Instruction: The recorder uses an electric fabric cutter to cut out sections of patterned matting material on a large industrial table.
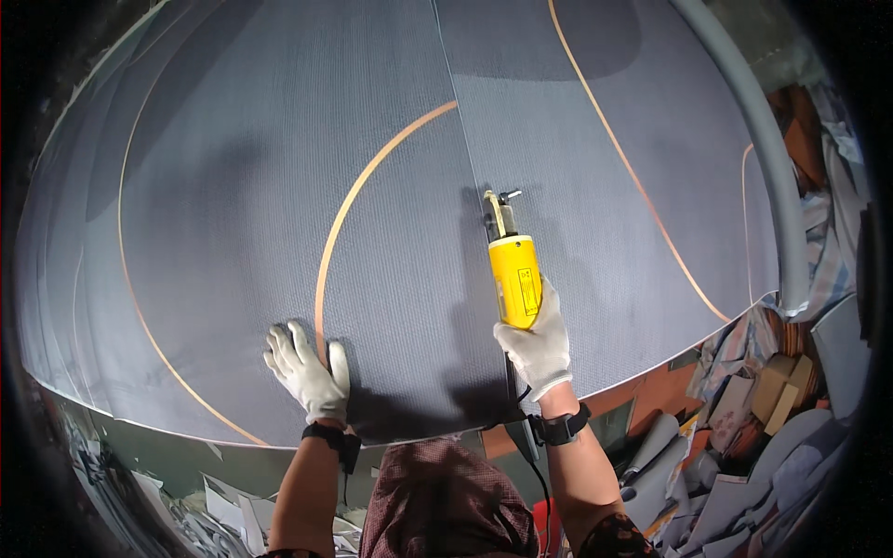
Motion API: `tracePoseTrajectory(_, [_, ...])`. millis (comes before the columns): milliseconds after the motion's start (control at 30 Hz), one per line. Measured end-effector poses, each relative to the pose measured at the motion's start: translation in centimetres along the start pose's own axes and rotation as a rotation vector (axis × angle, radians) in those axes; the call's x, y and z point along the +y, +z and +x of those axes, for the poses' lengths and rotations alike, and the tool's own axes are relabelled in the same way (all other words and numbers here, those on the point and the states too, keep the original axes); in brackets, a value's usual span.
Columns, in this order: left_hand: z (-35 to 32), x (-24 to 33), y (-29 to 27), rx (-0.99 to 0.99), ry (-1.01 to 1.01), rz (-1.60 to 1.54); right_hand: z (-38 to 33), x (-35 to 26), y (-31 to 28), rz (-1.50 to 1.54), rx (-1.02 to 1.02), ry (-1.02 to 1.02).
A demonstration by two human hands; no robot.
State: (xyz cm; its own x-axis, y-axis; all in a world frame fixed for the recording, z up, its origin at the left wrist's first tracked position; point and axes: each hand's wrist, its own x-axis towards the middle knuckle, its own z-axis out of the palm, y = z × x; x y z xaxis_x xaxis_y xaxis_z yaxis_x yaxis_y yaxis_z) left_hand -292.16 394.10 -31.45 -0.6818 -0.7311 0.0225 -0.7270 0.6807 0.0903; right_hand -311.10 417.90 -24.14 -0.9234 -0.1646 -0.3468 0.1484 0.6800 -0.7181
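My right hand [538, 344], in a white glove, is wrapped round the lower body of a yellow electric cutter [514, 274]. The cutter's metal head points away from me and sits on a seam line in a large dark grey ribbed sheet [409, 279] with curved tan stripes. A black cord trails from the tool past my right wrist. My left hand [309, 372], gloved in white too, lies flat on the sheet near its front edge with fingers spread, beside the lower end of a tan stripe.
A long grey roll [767, 167] runs along the sheet's right side. Offcuts and scraps [735, 437] are heaped at the lower right, with cardboard pieces [781, 391] among them. More scraps [223, 511] lie on the floor at lower left.
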Motion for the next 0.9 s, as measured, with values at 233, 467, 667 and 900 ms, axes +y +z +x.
tracePoseTrajectory(233, [-1.5,-1.1,0.8,0.021,0.049,-0.042,4.8,-4.7,0.2,0.033,-0.066,0.123])
tracePoseTrajectory(467, [-2.7,-1.2,0.5,-0.047,0.047,-0.028,9.6,-7.2,1.0,0.029,-0.059,0.136])
tracePoseTrajectory(667, [-3.9,-1.6,1.0,-0.110,0.034,0.014,13.5,-8.4,2.1,0.125,-0.046,0.135])
tracePoseTrajectory(900, [-4.8,-2.0,0.9,-0.170,0.008,0.032,18.4,-9.7,3.4,0.052,-0.013,0.020])
